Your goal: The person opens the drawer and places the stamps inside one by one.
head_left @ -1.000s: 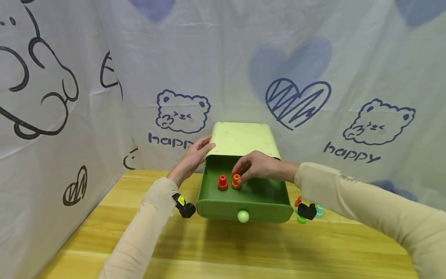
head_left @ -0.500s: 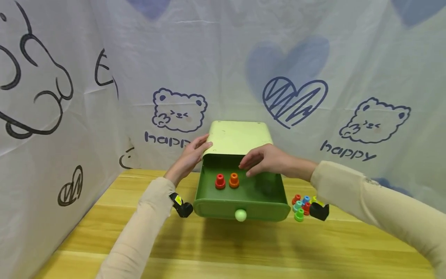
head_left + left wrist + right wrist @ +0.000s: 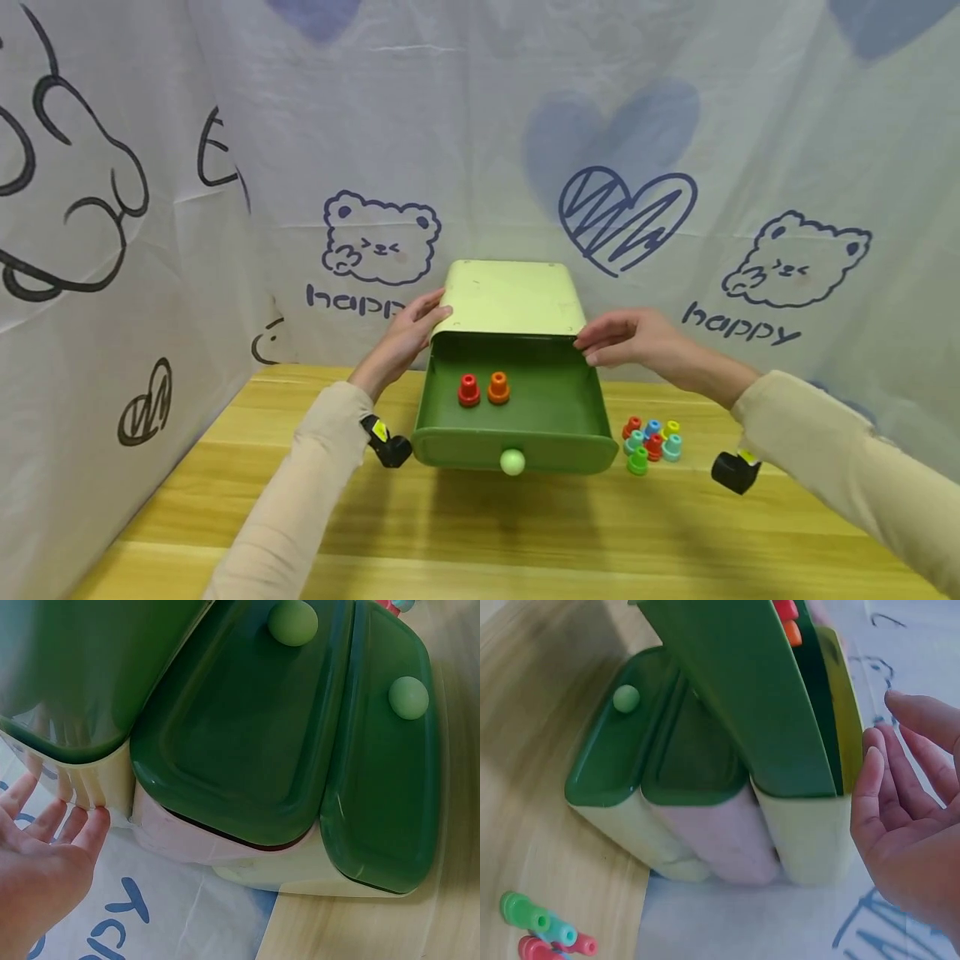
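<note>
Two pegs in the head view, red peg (image 3: 468, 391) and orange peg (image 3: 498, 389), upright, long axes vertical, narrow ends up, in the extended green drawer (image 3: 555, 396), between the left grip (image 3: 405, 333) and the right grip (image 3: 637, 342)! Left wrist: slightly spread fingertips touch the cream casing (image 3: 120, 776). Right wrist: thumb and fingers loosely apart, just beside that casing.

Blue hearts (image 3: 611, 137) pattern the white curtain (image 3: 480, 167); the drawer (image 3: 551, 400) is green, its knob (image 3: 512, 462) paler, its pegs (image 3: 498, 389) red and orange.
</note>
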Motion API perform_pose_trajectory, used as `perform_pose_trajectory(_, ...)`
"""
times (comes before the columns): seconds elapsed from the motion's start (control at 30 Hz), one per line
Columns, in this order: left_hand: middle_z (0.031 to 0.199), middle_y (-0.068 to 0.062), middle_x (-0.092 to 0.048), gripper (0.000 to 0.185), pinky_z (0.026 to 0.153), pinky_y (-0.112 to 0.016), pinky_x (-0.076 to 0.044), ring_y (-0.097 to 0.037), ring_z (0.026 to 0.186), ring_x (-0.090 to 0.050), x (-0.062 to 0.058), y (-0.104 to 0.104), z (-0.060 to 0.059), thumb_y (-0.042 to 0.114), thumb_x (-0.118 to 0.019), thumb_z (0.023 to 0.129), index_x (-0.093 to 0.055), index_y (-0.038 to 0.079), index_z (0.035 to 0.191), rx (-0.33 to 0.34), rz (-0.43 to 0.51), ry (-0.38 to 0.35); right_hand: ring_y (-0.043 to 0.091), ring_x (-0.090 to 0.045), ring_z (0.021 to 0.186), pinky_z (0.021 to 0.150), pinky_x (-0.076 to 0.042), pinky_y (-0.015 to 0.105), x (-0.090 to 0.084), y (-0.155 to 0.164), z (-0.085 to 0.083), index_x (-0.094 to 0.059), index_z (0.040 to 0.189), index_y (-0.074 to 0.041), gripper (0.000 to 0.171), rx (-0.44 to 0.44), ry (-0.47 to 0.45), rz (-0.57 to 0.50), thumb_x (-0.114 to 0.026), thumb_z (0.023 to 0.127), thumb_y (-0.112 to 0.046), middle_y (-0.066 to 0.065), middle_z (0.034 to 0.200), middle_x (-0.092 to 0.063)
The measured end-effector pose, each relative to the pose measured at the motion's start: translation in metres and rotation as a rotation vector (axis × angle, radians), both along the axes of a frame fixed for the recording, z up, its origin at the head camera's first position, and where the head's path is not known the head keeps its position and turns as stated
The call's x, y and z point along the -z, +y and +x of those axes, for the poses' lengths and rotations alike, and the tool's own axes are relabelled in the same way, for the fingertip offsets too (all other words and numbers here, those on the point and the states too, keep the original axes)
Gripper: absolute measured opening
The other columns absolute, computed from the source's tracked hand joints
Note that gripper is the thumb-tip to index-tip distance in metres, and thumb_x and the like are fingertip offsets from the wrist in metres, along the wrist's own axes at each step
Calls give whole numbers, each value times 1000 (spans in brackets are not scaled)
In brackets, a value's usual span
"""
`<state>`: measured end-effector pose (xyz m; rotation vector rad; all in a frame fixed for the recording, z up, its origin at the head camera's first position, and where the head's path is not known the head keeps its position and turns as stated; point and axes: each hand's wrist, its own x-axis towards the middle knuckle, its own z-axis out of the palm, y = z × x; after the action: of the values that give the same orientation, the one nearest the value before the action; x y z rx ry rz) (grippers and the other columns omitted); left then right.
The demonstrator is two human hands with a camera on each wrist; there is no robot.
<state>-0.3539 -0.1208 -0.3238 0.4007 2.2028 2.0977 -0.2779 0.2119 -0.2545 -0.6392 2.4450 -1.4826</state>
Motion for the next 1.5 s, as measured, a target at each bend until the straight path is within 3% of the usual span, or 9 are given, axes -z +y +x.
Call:
perform_pose_trajectory(0.3,153,-14,-29,60,113,-49,-26,-29,140,-28,0,0,3,28,-54,99,-30,10,151,-5,9,1,24,-59,105,90,-52,35,15,34,1,-57,123,6,41,140,-4,22,-69,90,-17,13,119,-63)
perform_pose_trajectory(0.7,154,-14,-28,60,114,-51,-22,-30,141,-25,0,1,4,28,-53,99,-30,10,152,1,5,10,18,-63,96,83,-54,32,70,65,3,-57,118,10,39,237,-20,32,-68,91,-16,14,112,-65)
perform_pose_trajectory(0.87,153,-14,-30,60,113,-51,-24,-29,140,-27,-1,1,3,28,-54,99,-30,11,152,-10,7,14,25,-61,95,81,-54,38,90,68,5,-60,114,7,37,286,-19,82,-68,92,-21,11,105,-66)
perform_pose_trajectory(1.07,153,-14,-29,60,114,-50,-23,-29,140,-26,0,1,1,28,-54,99,-30,11,152,-3,9,3,33,-61,94,77,-55,36,118,74,12,-62,110,6,28,318,10,116,-67,91,-15,9,99,-67)
perform_pose_trajectory(1.5,151,-15,-31,60,114,-50,-23,-30,139,-28,0,3,0,29,-53,99,-31,11,151,-5,13,6,19,-58,80,67,-55,31,158,78,21,-62,105,10,25,378,61,110,-70,83,0,12,94,-66)
